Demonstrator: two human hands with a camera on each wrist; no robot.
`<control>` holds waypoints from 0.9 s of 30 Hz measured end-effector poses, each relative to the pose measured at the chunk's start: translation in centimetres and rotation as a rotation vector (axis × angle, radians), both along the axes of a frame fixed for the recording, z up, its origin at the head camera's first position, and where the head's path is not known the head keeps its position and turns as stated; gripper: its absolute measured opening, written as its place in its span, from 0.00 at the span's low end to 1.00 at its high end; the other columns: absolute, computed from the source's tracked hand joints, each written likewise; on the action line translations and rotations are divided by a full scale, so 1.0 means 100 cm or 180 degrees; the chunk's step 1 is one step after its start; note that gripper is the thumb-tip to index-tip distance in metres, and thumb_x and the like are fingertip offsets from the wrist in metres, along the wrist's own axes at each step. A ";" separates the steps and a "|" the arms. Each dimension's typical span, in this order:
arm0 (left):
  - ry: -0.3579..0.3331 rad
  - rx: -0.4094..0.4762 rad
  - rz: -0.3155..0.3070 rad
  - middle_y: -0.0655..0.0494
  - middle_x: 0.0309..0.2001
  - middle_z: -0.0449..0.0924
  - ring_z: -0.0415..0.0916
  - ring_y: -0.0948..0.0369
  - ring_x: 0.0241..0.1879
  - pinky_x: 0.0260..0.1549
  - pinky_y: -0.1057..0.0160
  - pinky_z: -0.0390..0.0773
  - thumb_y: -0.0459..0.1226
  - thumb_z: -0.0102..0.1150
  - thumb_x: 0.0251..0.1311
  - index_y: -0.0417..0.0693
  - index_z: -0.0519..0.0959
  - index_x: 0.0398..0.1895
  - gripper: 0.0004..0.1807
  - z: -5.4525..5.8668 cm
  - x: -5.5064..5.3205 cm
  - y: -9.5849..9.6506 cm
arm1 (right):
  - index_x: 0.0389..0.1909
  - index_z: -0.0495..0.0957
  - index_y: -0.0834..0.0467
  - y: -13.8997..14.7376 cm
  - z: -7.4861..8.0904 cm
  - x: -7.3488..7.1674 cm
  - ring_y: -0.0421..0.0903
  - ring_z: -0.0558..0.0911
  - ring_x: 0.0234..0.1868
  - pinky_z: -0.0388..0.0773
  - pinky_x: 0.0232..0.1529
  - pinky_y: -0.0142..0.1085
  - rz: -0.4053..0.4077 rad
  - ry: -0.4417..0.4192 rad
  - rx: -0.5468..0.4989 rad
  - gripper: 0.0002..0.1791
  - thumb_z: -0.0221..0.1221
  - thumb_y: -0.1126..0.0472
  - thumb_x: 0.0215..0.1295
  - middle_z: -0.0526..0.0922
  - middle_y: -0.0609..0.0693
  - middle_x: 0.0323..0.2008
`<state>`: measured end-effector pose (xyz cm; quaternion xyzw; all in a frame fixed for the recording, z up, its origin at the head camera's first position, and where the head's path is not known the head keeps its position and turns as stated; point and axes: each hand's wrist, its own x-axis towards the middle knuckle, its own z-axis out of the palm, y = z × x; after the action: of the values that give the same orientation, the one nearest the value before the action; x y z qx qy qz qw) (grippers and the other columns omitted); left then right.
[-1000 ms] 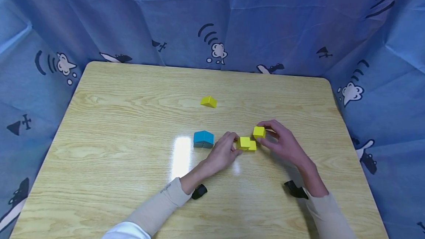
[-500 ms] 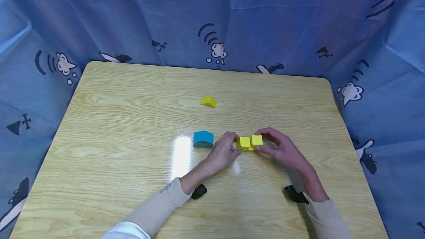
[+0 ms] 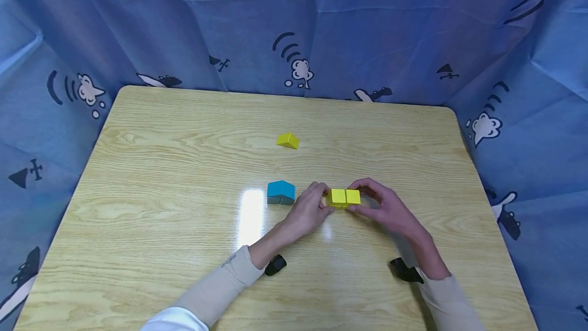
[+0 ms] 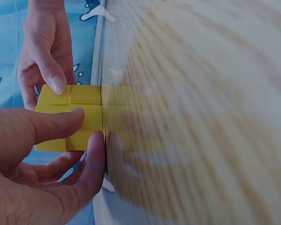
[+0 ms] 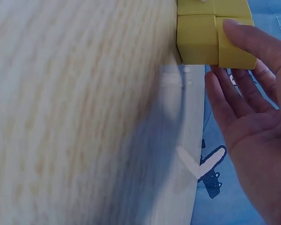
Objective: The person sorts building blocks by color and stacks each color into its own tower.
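Note:
Several yellow cube blocks stand two wide and two high. My left hand (image 3: 308, 211) pinches the left column between thumb and fingers, over its top block (image 3: 338, 197) and the lower left block (image 4: 91, 123). My right hand (image 3: 388, 208) holds the top right block (image 3: 353, 196) with thumb on one side and fingers on the other. That block sits on the lower right block (image 5: 196, 41) and against its left neighbour. In the head view the lower blocks are mostly hidden.
Left of the hands, a blue peaked block group (image 3: 281, 192) stands on the wooden table (image 3: 184, 167). A yellow triangular block (image 3: 288, 140) lies farther back. Blue patterned curtain (image 3: 257, 40) surrounds the back and sides of the table.
My right hand has brought its yellow block left and down onto the lower right block, closing the gap beside the top left one. The left hand has stayed in place.

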<state>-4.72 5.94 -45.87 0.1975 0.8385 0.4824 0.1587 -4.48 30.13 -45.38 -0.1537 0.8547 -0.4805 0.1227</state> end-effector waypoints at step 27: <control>-0.0041 -0.0001 -0.0004 0.49 0.50 0.75 0.74 0.63 0.36 0.33 0.73 0.76 0.29 0.69 0.64 0.36 0.75 0.56 0.20 -0.001 -0.001 0.000 | 0.57 0.79 0.54 -0.004 0.001 0.001 0.44 0.81 0.55 0.78 0.60 0.48 0.0099 0.0208 0.0135 0.24 0.73 0.66 0.60 0.83 0.46 0.52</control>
<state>-4.79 5.98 -45.94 0.1949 0.8374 0.4834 0.1645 -4.39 29.78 -45.28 -0.1800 0.8658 -0.4550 0.1053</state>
